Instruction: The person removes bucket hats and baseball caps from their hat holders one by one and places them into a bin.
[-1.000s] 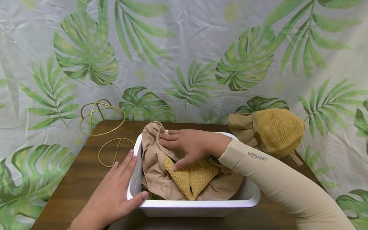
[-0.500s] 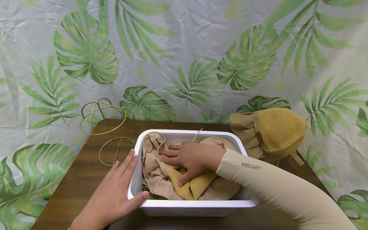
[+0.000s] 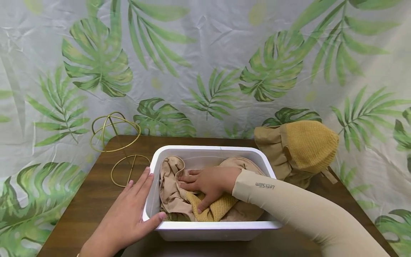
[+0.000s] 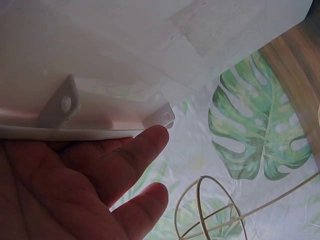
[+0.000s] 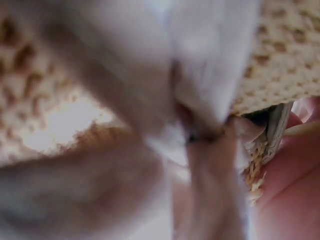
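Observation:
A white plastic bin (image 3: pixel 221 225) stands on the table in the head view. Inside lies a sun hat with a wide beige cloth brim (image 3: pixel 173 178) and a yellow woven crown (image 3: pixel 226 206), folded in on itself. My right hand (image 3: pixel 210 184) presses down on this hat, fingers spread. Blurred weave and a cloth strap (image 5: pixel 205 180) fill the right wrist view. My left hand (image 3: pixel 126 214) rests against the bin's left rim, thumb over the front corner. In the left wrist view its fingers (image 4: pixel 135 155) lie extended under the rim's edge.
Another yellow and beige hat (image 3: pixel 311 146) sits at the back right of the wooden table (image 3: pixel 80 200). A gold wire stand (image 3: pixel 135 155) is at the back left. Behind the table hangs a leaf-print cloth (image 3: pixel 205 53).
My right hand has pushed the hat lower into the bin, and its brim has sunk below the rim. My left hand has stayed on the bin's left side.

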A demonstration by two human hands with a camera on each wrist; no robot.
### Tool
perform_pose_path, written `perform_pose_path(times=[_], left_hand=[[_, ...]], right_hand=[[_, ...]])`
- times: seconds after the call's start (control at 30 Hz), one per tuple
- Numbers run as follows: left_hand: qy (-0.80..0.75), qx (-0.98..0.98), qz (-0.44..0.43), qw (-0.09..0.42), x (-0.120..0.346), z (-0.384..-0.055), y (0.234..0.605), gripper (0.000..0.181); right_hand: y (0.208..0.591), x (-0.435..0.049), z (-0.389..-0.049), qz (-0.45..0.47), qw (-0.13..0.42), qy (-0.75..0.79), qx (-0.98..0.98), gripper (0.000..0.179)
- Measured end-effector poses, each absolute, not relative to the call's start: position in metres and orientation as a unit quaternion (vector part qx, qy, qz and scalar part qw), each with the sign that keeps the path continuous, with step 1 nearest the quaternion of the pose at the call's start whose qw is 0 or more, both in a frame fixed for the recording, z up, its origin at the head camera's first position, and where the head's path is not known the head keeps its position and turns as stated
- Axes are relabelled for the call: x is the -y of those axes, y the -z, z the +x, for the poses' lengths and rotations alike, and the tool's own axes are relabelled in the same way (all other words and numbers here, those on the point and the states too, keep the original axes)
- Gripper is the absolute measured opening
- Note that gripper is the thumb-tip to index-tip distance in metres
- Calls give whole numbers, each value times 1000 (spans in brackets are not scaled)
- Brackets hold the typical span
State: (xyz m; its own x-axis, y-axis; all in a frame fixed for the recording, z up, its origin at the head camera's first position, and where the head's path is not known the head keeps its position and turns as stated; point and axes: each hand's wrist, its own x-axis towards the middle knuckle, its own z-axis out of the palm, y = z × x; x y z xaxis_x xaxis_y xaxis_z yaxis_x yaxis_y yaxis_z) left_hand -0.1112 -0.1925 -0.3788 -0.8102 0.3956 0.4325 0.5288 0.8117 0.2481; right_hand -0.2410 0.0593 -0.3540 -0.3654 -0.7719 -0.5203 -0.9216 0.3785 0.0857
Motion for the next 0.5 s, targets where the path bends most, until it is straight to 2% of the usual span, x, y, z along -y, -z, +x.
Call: perform_pose_path(times=[0.27, 0.5], left_hand=[[181, 935, -244, 183, 194, -111, 379, 91], [180, 934, -249, 180, 192, -110, 378, 91]], right_hand=[[361, -53, -243, -523, 210, -205, -800, 95], [329, -66, -240, -510, 197, -128, -827, 88]])
